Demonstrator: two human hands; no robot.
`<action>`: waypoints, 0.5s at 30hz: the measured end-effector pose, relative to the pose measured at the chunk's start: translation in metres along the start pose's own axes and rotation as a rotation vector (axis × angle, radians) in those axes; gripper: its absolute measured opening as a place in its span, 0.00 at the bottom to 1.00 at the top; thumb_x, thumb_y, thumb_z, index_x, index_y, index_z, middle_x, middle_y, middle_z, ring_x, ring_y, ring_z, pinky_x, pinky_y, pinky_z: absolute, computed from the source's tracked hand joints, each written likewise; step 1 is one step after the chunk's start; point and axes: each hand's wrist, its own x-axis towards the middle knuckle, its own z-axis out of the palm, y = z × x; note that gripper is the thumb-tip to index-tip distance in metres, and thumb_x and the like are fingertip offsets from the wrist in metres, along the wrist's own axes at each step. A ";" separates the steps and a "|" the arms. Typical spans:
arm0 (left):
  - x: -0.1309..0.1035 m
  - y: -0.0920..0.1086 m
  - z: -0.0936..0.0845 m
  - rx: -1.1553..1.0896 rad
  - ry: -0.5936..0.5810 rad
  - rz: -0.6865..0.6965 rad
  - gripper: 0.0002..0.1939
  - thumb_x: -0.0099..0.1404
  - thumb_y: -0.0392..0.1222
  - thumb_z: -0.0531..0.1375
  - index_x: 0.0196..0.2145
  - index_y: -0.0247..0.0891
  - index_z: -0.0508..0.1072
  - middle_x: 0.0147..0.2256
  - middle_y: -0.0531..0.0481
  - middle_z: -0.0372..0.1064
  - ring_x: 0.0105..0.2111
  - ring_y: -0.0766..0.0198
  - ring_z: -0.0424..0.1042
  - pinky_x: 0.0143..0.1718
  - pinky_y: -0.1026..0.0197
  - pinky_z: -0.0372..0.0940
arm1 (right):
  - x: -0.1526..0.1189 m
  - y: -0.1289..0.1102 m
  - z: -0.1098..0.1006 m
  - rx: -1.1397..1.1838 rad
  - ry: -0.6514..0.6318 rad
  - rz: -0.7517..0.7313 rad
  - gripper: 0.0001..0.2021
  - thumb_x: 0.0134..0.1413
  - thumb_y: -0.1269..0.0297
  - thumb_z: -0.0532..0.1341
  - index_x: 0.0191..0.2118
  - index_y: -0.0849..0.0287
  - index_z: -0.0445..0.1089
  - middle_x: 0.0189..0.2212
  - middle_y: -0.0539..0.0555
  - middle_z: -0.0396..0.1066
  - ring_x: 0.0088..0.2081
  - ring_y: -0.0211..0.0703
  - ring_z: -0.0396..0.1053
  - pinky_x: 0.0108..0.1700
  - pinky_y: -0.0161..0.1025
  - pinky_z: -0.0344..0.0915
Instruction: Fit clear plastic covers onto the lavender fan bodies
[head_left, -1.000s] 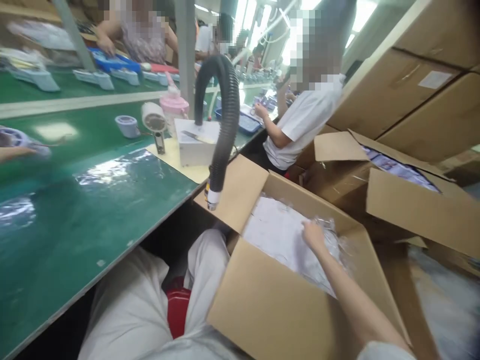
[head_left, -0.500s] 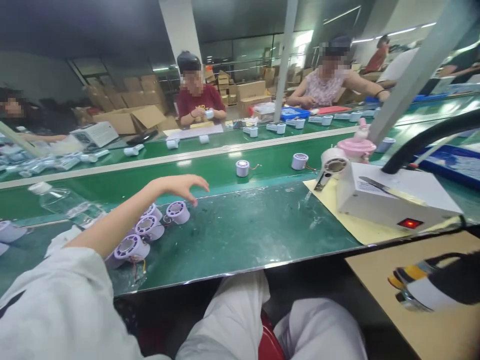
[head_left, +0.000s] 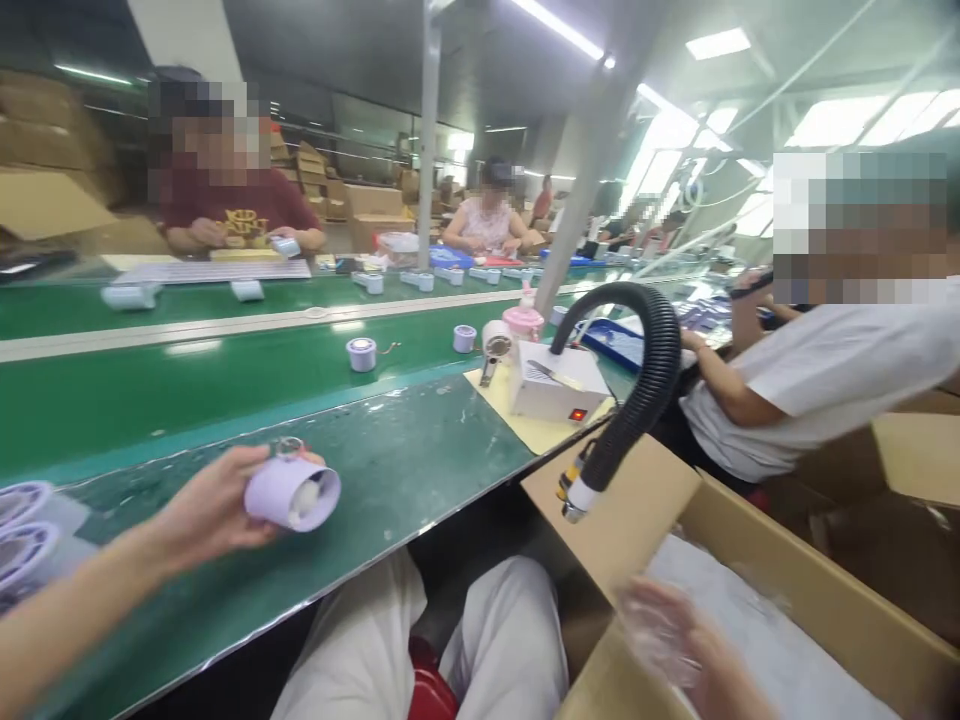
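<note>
My left hand [head_left: 206,505] is wrapped round a lilac cylindrical fan housing [head_left: 289,497], tilted so its open end faces right. A small loop of wire [head_left: 289,447] sticks up from the housing's top. It is held above the green worktop [head_left: 420,450]. At the lower right my right hand [head_left: 705,640], smeared by motion, is over an open cardboard box [head_left: 810,570]. Its fingers are closed on a clear plastic piece [head_left: 660,635], whose exact kind I cannot make out. More lilac fan housings [head_left: 30,550] stand at the left edge, partly behind my left arm.
A white unit [head_left: 559,385] with a lit red switch and a black flexible hose [head_left: 660,370] stands right of the worktop. Two lilac housings [head_left: 362,354] sit on the green conveyor [head_left: 225,390]. A co-worker in a white shirt [head_left: 847,380] sits close on the right.
The view has swung right, bringing the cardboard box into sight. My left hand, empty before, now holds a lilac fan housing. My right hand has come into view with clear plastic.
</note>
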 end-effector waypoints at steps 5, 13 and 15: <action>-0.015 -0.028 0.111 -0.499 -0.736 -0.210 0.27 0.54 0.62 0.62 0.43 0.40 0.72 0.25 0.53 0.66 0.16 0.73 0.57 0.13 0.72 0.46 | -0.002 -0.028 0.067 -0.255 -0.284 -0.365 0.25 0.57 0.55 0.60 0.61 0.47 0.64 0.53 0.58 0.68 0.48 0.55 0.72 0.50 0.49 0.70; -0.026 -0.015 0.175 -0.005 -1.068 -0.020 0.16 0.60 0.49 0.57 0.39 0.35 0.75 0.28 0.51 0.68 0.17 0.71 0.60 0.14 0.68 0.54 | -0.016 -0.041 0.096 -0.805 -0.190 -0.565 0.30 0.53 0.72 0.59 0.62 0.48 0.62 0.56 0.61 0.61 0.54 0.59 0.62 0.51 0.55 0.68; -0.028 -0.012 0.172 0.180 -1.097 0.153 0.13 0.60 0.43 0.58 0.40 0.37 0.77 0.35 0.49 0.71 0.26 0.66 0.67 0.26 0.65 0.63 | -0.016 -0.039 0.100 -0.864 -0.194 -0.529 0.27 0.52 0.72 0.59 0.59 0.52 0.66 0.57 0.62 0.60 0.52 0.60 0.63 0.48 0.56 0.69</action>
